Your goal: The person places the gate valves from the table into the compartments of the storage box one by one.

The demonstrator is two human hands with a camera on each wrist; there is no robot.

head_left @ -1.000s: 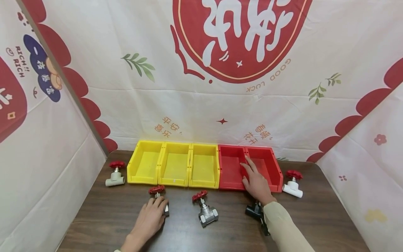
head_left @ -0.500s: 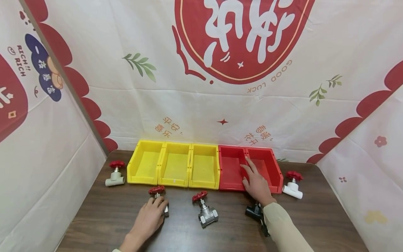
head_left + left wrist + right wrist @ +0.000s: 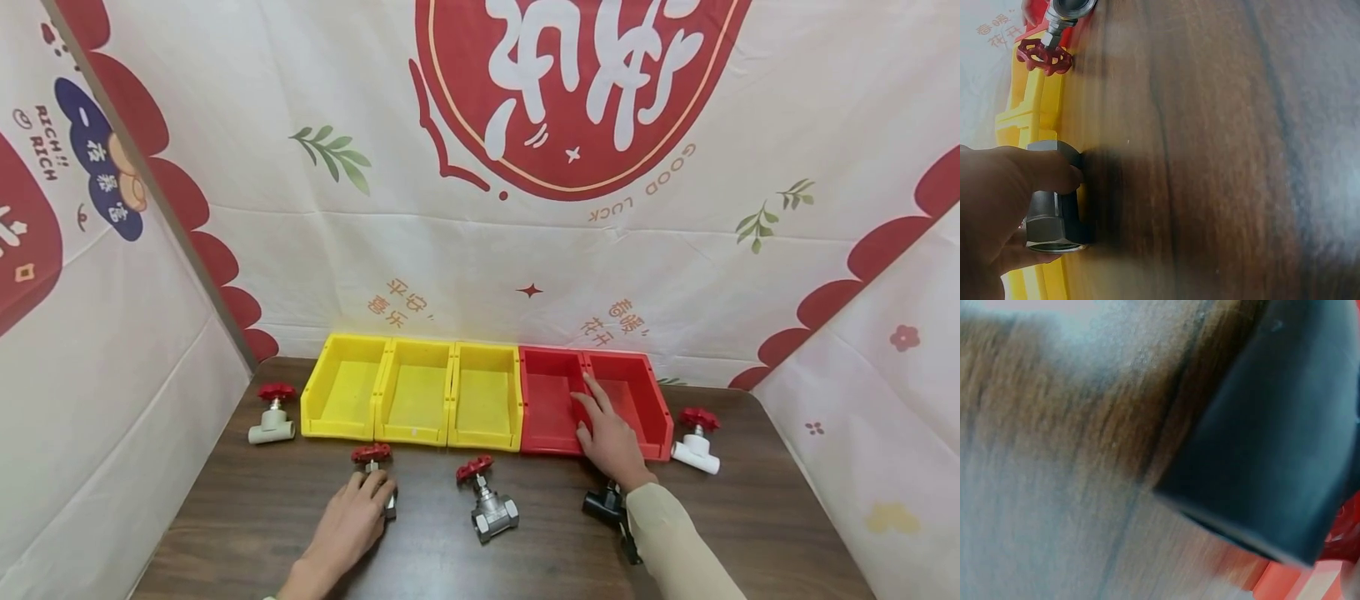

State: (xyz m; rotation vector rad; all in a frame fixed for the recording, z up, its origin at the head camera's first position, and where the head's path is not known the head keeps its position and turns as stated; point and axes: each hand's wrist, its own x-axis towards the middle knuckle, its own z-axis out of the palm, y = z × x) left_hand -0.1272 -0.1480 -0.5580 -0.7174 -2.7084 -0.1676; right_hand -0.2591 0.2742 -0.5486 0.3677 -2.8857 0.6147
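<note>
My left hand grips a metal valve with a red handwheel. In the left wrist view, thumb and fingers close around its steel hex-ended body, low by the table. My right hand reaches over the two red bins, fingers extended along the divider between them. Beneath that wrist lies a black pipe valve, partly hidden by the hand and sleeve. Its dark tube end fills much of the right wrist view. Between the hands lies another steel valve with a red handwheel.
Three yellow bins join the red ones in a row along the back of the wooden table. A beige plastic valve stands left of the row, a white one right of it. A printed cloth hangs behind.
My left hand and the valve in it have shifted very slightly left and toward me. The right hand stays in place over the red bins.
</note>
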